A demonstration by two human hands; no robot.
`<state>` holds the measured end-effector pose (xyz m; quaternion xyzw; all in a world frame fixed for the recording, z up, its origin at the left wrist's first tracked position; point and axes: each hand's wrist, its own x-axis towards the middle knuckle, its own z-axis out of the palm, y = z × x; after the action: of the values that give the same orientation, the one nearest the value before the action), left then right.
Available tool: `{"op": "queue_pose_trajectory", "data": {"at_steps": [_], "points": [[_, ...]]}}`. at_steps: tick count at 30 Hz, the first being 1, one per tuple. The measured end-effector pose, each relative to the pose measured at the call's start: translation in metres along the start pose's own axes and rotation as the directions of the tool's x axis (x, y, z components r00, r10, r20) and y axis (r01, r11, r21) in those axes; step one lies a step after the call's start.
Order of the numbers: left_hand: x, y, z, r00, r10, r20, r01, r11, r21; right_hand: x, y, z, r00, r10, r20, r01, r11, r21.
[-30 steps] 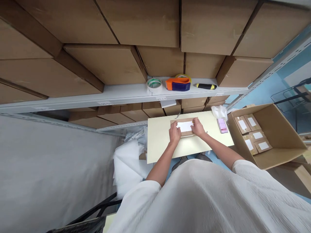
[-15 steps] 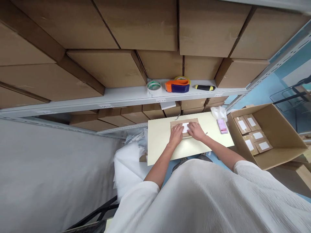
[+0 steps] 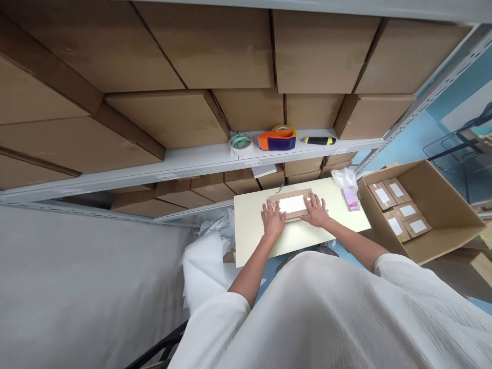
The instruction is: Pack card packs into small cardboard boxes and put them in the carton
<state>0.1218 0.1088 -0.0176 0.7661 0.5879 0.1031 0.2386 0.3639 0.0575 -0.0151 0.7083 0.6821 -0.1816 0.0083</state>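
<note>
A small flat cardboard box (image 3: 290, 216) lies on the pale yellow board (image 3: 249, 236) in front of me. On its top is a blank-looking white label (image 3: 292, 204). My left hand (image 3: 273, 219) rests on the box's left end, its fingers spread and touching the surface. Over the right end lies my right hand (image 3: 316, 211), fingers also apart, with the tips by the label's right edge. Neither hand is closed around anything.
A large open carton (image 3: 446, 215) at the right holds several small labelled boxes (image 3: 400, 210). On the shelf ahead are a tape roll (image 3: 241, 143), an orange and blue tape dispenser (image 3: 277, 140) and a utility knife (image 3: 318, 140). White packing sheets (image 3: 203, 266) hang at the left.
My hands have moved apart toward the two ends of the box, and more of the white label shows between them. The fingers are more spread. The view has shifted slightly.
</note>
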Motion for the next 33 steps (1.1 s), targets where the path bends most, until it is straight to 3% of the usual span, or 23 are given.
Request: {"op": "queue_pose_trajectory", "data": {"at_steps": [3, 8, 13, 17, 21, 25, 33], "points": [[-0.005, 0.003, 0.001, 0.996, -0.089, 0.032, 0.091, 0.992, -0.090, -0.006, 0.001, 0.004, 0.997, 0.072, 0.002, -0.072, 0.989, 0.131], [-0.008, 0.013, -0.001, 0.991, -0.119, 0.054, 0.124, 0.986, -0.111, -0.010, 0.000, 0.005, 0.985, 0.171, 0.014, -0.168, 0.944, 0.286], [-0.010, 0.031, -0.006, 0.999, -0.044, 0.007, 0.044, 0.995, -0.089, -0.025, 0.013, -0.004, 0.984, 0.167, -0.061, -0.134, 0.923, 0.361], [-0.007, 0.060, -0.007, 0.999, 0.032, -0.018, -0.033, 0.997, -0.074, -0.046, 0.036, -0.015, 0.965, 0.184, -0.186, -0.106, 0.926, 0.363], [-0.001, 0.108, 0.000, 0.992, 0.124, -0.014, -0.124, 0.990, -0.070, -0.075, 0.075, -0.029, 0.929, 0.234, -0.286, -0.114, 0.918, 0.379], [-0.001, 0.169, 0.017, 0.978, 0.210, 0.007, -0.208, 0.973, -0.095, -0.116, 0.124, -0.043, 0.879, 0.306, -0.366, -0.139, 0.899, 0.416], [-0.020, 0.302, 0.077, 0.917, 0.394, 0.060, -0.382, 0.912, -0.147, -0.222, 0.226, -0.063, 0.760, 0.480, -0.438, -0.256, 0.840, 0.478]]}}
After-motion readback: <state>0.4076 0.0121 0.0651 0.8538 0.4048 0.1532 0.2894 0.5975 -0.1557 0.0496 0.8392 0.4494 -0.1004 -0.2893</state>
